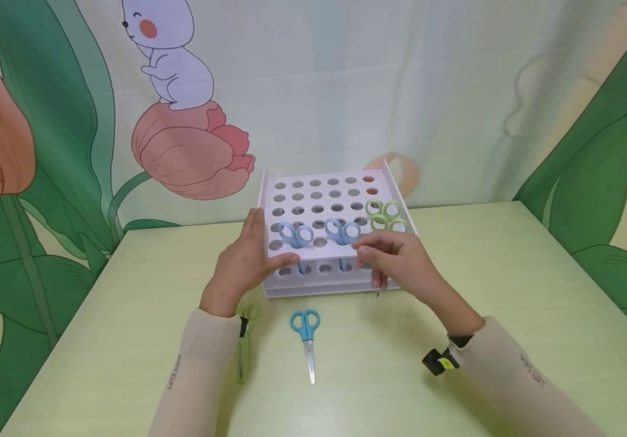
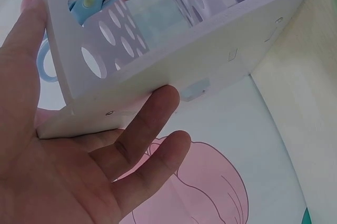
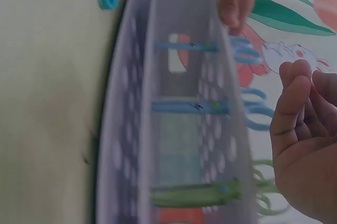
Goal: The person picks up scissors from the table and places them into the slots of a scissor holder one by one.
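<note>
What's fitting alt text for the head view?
A person's left hand holds a white rack carrying pale blue scissors and green scissors; the right hand is near its front right corner. On the table lie bright blue scissors and another green pair.

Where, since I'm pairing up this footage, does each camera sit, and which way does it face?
Head: worn on the head, facing forward and down at the rack; left hand, right hand and sleeves show.
Left wrist: on that wrist, facing the rack's side and partly into its front; only the left hand shows.
Right wrist: on that wrist, facing along the rack's front; the right hand shows, the left hand beyond.
Head and right wrist share both hands and the rack.
</note>
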A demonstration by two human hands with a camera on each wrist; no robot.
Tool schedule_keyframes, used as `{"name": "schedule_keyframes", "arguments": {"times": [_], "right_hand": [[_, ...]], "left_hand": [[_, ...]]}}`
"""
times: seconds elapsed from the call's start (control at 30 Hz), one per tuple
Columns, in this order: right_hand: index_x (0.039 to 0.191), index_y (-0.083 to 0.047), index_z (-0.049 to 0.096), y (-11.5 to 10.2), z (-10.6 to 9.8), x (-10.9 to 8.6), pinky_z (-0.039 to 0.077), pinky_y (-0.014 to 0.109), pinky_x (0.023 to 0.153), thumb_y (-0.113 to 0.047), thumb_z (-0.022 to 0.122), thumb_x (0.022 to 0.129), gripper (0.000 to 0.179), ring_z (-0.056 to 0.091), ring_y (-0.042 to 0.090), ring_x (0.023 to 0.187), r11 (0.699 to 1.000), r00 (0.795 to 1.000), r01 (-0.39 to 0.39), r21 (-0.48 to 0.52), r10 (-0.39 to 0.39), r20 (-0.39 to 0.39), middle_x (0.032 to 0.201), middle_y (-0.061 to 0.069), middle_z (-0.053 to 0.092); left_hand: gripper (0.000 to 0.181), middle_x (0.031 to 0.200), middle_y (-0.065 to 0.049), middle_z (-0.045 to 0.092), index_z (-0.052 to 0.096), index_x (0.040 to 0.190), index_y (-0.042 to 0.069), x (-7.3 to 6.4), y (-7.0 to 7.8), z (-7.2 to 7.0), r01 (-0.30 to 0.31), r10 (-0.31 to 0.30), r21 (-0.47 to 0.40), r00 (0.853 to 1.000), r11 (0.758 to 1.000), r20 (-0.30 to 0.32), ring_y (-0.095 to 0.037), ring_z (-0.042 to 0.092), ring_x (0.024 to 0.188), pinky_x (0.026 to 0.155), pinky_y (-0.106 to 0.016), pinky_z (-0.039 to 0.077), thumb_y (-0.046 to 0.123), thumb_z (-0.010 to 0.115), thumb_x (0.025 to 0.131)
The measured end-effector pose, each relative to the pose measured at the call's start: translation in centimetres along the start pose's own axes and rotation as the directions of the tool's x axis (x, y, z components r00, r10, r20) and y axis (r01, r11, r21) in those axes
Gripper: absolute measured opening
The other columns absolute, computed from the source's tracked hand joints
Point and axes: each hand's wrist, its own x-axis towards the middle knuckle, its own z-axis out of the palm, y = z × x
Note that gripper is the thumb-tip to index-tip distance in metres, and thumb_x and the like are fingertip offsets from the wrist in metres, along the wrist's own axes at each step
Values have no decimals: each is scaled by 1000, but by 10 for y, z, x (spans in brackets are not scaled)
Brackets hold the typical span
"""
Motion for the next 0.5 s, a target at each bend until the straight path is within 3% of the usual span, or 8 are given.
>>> {"name": "schedule_keyframes", "arguments": {"times": [0.17,0.33,0.43,0.5], "right_hand": [[108,8,70,24,24,-3,51,31,48,-9,67,99,20,59,21,50,994,993,-94,62,89,75,86,22,70],[111,12,68,48,48,-6,51,29,49,-10,66,99,25,60,17,50,974,971,-203,99,188,146,83,16,73],[109,11,69,60,59,-6,50,29,47,-9,66,99,22,59,16,48,972,963,-226,61,214,165,78,15,71],[109,6,71,69,65,-6,48,29,46,-9,67,98,19,56,16,46,978,962,-209,-28,210,174,70,12,67]], "left_hand": [[124,167,-19,4,1,160,-1,1,1,1,6,-6,2,1000,1000,2,-36,53,122,89,-49,50,59,77,82],[124,167,-19,3,1,161,-1,0,1,1,10,-10,-3,1000,1000,3,-36,54,119,88,-49,50,58,77,82],[124,167,-19,3,1,160,-1,0,2,1,10,-10,5,1000,1000,5,-37,53,123,90,-49,50,57,77,83],[124,167,-19,3,1,160,-1,-1,2,0,13,-13,10,1000,1000,7,-37,51,126,91,-50,50,57,77,83]]}}
